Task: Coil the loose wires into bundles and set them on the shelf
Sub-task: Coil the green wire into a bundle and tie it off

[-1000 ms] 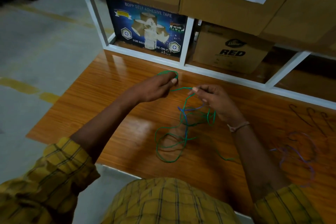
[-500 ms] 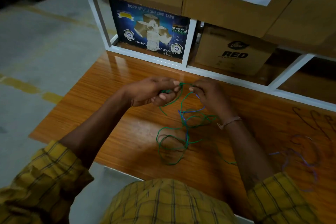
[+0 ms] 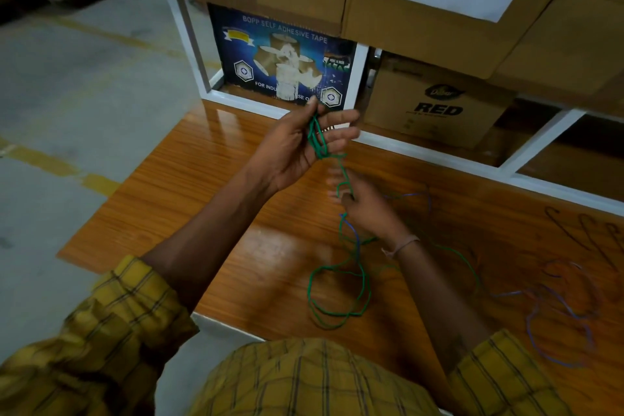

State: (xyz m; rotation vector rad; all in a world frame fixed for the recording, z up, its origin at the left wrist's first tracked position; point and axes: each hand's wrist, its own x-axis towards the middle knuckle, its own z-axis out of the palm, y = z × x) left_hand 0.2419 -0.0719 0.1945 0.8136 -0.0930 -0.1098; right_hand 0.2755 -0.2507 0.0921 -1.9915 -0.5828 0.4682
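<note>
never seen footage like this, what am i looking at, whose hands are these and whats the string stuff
There is no machine here. One camera is worn on a person's head, looking forward and down, so you see their own arms in yellow checked sleeves.

The left hand is raised with its fingers spread, and a green wire is looped around them in a small coil. The right hand pinches the same wire lower down. The rest of the wire lies in loose loops on the wooden surface.

To the right lies a purple wire, uncoiled and untouched. Behind stands a white-framed shelf holding a blue tape box and a cardboard box.
</note>
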